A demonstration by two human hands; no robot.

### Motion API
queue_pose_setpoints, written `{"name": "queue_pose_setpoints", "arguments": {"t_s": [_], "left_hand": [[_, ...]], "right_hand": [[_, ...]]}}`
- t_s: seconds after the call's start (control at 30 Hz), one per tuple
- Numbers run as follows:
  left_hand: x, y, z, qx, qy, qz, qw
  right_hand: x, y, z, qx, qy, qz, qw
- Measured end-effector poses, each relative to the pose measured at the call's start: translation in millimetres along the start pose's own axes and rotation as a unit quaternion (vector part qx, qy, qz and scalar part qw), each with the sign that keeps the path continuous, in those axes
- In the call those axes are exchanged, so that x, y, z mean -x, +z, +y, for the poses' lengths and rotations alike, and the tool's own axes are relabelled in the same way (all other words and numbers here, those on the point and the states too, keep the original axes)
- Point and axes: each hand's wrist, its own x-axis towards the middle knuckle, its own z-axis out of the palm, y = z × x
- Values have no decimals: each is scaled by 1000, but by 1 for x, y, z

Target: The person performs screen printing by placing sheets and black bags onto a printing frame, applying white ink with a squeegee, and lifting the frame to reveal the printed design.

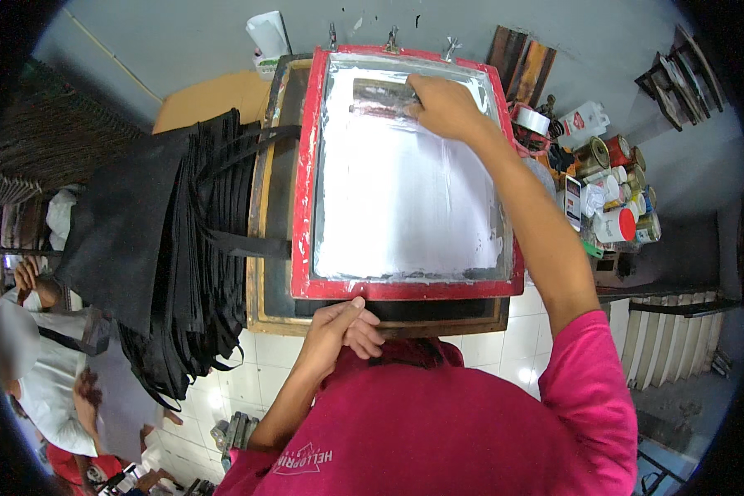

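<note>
A red-framed printing screen (303,182) lies before me, its mesh smeared with whitish ink. At its far end, my right hand (445,106) is closed round the right end of a squeegee (376,97), a short, ink-stained bar resting on the mesh. My left hand (339,332) is at the near edge of the red frame, thumb tip at the rim, fingers loosely bent and apart with nothing in them. Under the screen sits a wooden-edged dark board (260,273). What lies directly beneath the mesh is hidden.
Black fabric bags (157,231) hang in a thick stack on the left, their straps reaching the screen. Metal clamps (392,40) stand along the far edge. Paint cans and tubs (616,223) crowd the right, near a phone (572,203). Another person (54,380) is at lower left.
</note>
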Motion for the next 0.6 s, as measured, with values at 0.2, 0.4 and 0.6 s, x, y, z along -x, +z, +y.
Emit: {"name": "queue_pose_setpoints", "arguments": {"t_s": [0.2,0.4,0.6], "left_hand": [[-58,4,104,-294,327,163,883],[-187,-23,210,-513,573,226,598],[-200,-29,204,-576,471,181,643]], "right_hand": [[-28,15,24,44,-32,28,998],[-18,19,-10,52,3,22,998],[7,36,-7,61,-21,75,995]]}}
